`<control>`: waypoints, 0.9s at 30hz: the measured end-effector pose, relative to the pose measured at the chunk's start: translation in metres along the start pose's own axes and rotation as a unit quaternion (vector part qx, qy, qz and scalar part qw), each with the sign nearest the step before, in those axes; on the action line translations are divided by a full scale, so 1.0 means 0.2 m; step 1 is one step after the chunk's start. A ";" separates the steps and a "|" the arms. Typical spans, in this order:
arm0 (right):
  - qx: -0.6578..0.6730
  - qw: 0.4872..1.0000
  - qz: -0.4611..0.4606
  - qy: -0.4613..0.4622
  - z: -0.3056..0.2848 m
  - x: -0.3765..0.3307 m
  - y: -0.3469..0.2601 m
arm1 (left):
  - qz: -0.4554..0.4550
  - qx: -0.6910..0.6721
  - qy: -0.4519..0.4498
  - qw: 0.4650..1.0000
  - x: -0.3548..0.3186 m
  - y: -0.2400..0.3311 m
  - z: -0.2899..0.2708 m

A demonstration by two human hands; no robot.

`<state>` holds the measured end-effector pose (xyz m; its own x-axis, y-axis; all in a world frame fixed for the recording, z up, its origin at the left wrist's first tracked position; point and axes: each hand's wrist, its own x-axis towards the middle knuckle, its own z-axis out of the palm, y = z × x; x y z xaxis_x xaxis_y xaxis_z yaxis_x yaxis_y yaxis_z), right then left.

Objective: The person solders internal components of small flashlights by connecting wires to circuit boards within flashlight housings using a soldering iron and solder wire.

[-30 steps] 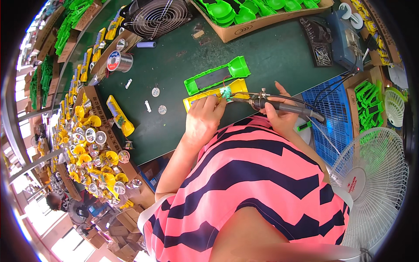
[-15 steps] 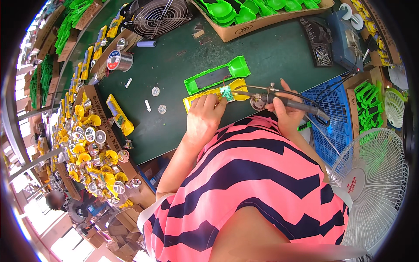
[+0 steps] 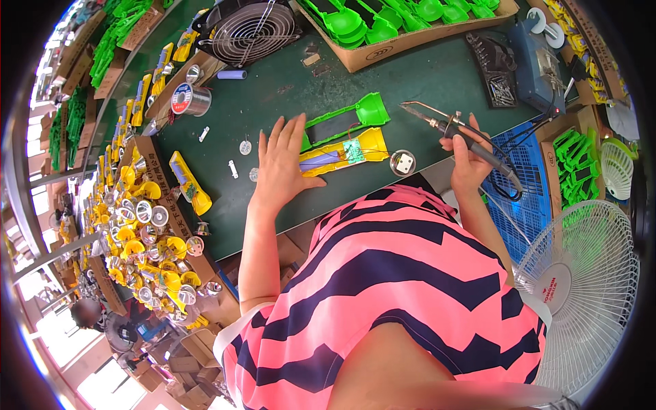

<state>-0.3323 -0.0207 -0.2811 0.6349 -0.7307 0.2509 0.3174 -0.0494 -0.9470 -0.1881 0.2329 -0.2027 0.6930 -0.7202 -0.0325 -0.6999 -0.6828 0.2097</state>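
My right hand grips a soldering iron with a thin metal feed tube along it. Its tip points up and left, in the air above the table. Open, with fingers spread, my left hand is at the left end of a yellow flashlight housing; contact with it I cannot tell. Inside the housing lie a purple battery and a small green circuit board. Behind it sits a green housing half, partly hidden by my left hand. A round lamp reflector lies at the yellow housing's right end.
A solder spool, a loose battery and another yellow housing lie to the left. At the back stand a black fan and a carton of green housings. A screw tray and blue soldering station are right.
My left hand has let go of the yellow housing, opened and moved left. My right hand has drawn the soldering iron away from the board, up and to the right.
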 end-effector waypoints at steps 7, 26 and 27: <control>-0.105 0.990 -0.087 -0.024 -0.05 0.12 0.01 | -0.009 -0.192 0.133 0.972 -0.03 -0.06 0.12; -0.231 0.970 -0.059 0.038 -0.07 0.19 0.06 | -0.034 -0.060 0.196 0.978 2.10 -0.35 -0.44; -0.234 0.969 -0.078 0.023 -0.06 0.19 0.07 | -0.056 -0.048 0.204 0.976 2.21 -0.45 -0.35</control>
<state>-0.3125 -0.0582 -0.2868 0.5686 -0.7188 0.3999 0.0467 -0.4572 -0.8881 0.1938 -0.0159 -0.1680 0.7895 -0.5192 0.3273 -0.6094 -0.7264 0.3177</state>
